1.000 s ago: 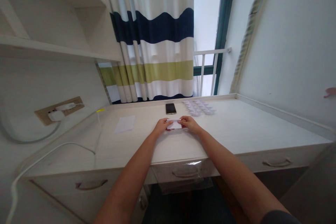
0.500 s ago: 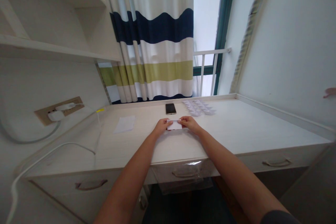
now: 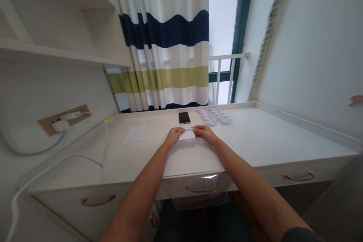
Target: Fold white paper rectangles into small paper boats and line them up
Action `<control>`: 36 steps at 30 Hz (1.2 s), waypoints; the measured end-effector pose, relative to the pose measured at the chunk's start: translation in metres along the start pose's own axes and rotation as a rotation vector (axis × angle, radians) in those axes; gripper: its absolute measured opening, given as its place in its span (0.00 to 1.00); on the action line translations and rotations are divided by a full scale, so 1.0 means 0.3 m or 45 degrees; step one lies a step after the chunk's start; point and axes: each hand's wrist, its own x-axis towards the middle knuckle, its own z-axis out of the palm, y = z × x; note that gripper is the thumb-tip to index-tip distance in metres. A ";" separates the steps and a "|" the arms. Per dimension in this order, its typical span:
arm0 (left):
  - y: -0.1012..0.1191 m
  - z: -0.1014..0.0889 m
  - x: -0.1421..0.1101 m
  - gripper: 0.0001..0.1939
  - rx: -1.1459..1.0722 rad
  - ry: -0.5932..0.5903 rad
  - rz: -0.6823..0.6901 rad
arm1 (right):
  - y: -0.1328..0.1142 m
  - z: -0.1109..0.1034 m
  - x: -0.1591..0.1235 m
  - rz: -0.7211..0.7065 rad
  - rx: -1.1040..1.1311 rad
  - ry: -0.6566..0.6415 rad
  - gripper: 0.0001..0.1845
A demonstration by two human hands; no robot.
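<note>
Both the left hand and the right hand reach forward over the desk, palms down and wrists turned inward, pinching opposite ends of a small white paper in a narrow grip. Just beyond the grip lie a phone and a cluster of folded paper pieces, with a loose white sheet out past the left hand.

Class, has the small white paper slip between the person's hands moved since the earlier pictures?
Yes: the white paper slip has shifted slightly leftward, judged against the black smartphone.
</note>
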 end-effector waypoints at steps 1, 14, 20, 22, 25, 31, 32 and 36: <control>0.002 -0.002 -0.001 0.13 -0.003 0.014 0.001 | 0.001 -0.003 0.000 -0.006 0.051 -0.015 0.15; -0.014 -0.008 0.006 0.16 -0.175 -0.099 -0.109 | 0.003 -0.009 0.005 -0.002 0.081 -0.039 0.14; -0.010 -0.015 0.001 0.16 -0.088 -0.116 -0.121 | -0.007 -0.005 0.005 -0.066 -0.165 0.034 0.13; -0.008 -0.017 -0.001 0.16 -0.033 -0.100 -0.099 | -0.006 -0.003 0.006 -0.087 -0.197 0.045 0.11; -0.006 -0.017 -0.002 0.16 0.031 -0.096 -0.059 | -0.006 -0.001 0.005 -0.082 -0.161 0.059 0.09; -0.005 -0.009 0.003 0.14 0.088 -0.060 0.000 | -0.012 0.002 -0.006 -0.005 -0.017 0.042 0.06; -0.004 -0.007 0.003 0.14 0.102 -0.044 0.009 | -0.013 0.002 -0.007 0.017 0.004 0.029 0.07; 0.001 -0.003 0.003 0.12 0.162 -0.002 0.047 | -0.010 0.005 -0.005 0.054 -0.029 0.020 0.09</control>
